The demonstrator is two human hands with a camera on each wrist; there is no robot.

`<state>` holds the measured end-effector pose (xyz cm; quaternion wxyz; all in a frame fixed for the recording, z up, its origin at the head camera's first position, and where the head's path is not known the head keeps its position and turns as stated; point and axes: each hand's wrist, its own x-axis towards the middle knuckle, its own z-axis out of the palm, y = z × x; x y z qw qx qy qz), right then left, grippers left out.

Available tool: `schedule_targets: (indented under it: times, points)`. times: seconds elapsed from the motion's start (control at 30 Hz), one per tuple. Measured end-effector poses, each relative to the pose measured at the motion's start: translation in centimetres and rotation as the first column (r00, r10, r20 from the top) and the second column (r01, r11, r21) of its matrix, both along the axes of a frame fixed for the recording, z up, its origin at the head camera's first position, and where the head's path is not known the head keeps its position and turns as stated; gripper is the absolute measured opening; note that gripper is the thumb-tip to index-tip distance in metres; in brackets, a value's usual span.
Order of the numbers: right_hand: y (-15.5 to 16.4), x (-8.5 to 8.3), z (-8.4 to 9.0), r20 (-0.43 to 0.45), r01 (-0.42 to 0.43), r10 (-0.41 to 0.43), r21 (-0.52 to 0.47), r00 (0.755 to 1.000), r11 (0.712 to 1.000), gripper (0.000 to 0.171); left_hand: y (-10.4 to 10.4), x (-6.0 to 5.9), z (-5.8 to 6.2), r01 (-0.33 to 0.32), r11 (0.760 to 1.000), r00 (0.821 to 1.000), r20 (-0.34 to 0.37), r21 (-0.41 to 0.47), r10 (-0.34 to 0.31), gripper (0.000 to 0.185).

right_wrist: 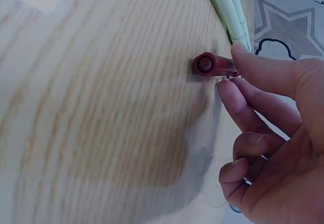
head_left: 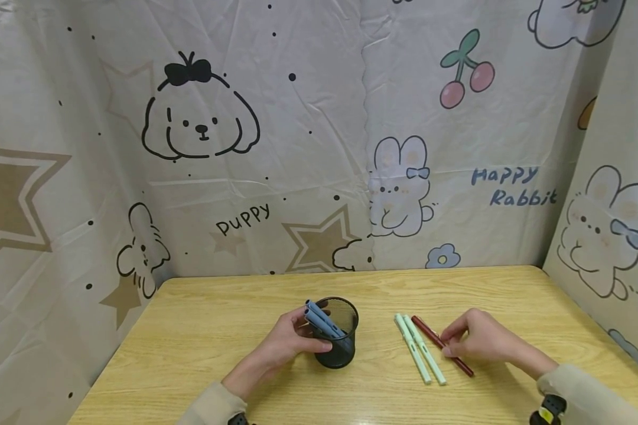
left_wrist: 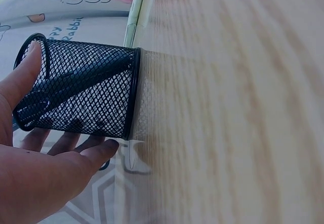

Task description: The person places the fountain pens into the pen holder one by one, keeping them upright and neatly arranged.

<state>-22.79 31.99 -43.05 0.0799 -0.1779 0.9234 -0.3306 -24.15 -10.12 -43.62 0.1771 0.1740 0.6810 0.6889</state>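
1. Black metal mesh forms the pen holder (head_left: 336,353), which, in the head view, stands upright on the wood-grain surface (head_left: 218,319). My left hand (head_left: 284,345) grasps it from the left side, with the thumb across the front near the rim.
2. Head view, contents: two blue pens (head_left: 323,320) stand in the pen holder and lean left, their upper ends above the rim.
3. Head view, right side: two light green pens (head_left: 413,349) lie side by side on the surface, to the right of the pen holder and apart from it. The dark red pen (head_left: 427,332) is located to their right, set diagonally, its far end just beside them. My right hand (head_left: 481,337) pinches it near the middle.
4. Head view, background: a printed cloth (head_left: 308,130) with a puppy, rabbits, stars and cherries hangs behind the surface.
5. Left wrist view: my thumb lies at the rim and my fingers reach along the opposite side. The base meets the surface; dark pen shapes show through the mesh.
6. Right wrist view: one end of the dark red pen faces the camera. My thumb is on one side, my index and middle fingers on the other; the remaining two fingers curl toward the palm. I cannot tell whether the pen is raised slightly.
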Motion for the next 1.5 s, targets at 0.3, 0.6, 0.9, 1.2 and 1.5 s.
schedule_targets:
  times: [0.3, 0.6, 0.9, 1.2, 1.5]
  points:
    - [0.24, 0.21, -0.29, 0.055, 0.041, -0.037, -0.079, 0.998, 0.996, 0.028, 0.01, 0.07, 0.05, -0.001, 1.000, 1.000, 0.002, 0.000, 0.001, 0.084]
    - [0.09, -0.06, -0.42, 0.046, 0.056, -0.053, -0.060, 0.998, 0.997, 0.024, -0.11, -0.02, -0.16, -0.008, 1.000, 1.000, 0.017, 0.006, 0.008, 0.084]
    - [-0.10, -0.15, -0.47, 0.022, 0.038, -0.037, -0.059, 0.999, 0.998, 0.023, -0.02, -0.12, -0.25, -0.005, 1.000, 1.000, 0.010, 0.007, 0.004, 0.084]
    - [0.49, -0.19, -0.29, 0.010, 0.025, -0.025, -0.022, 1.000, 0.999, 0.021, -0.05, -0.13, -0.14, -0.012, 1.000, 1.000, 0.022, -0.006, 0.012, 0.083]
    - [-0.41, -0.12, -0.32, -0.060, 0.040, -0.039, 0.024, 0.997, 0.999, 0.024, -0.15, -0.09, -0.09, -0.011, 1.000, 0.999, 0.031, -0.009, 0.011, 0.083]
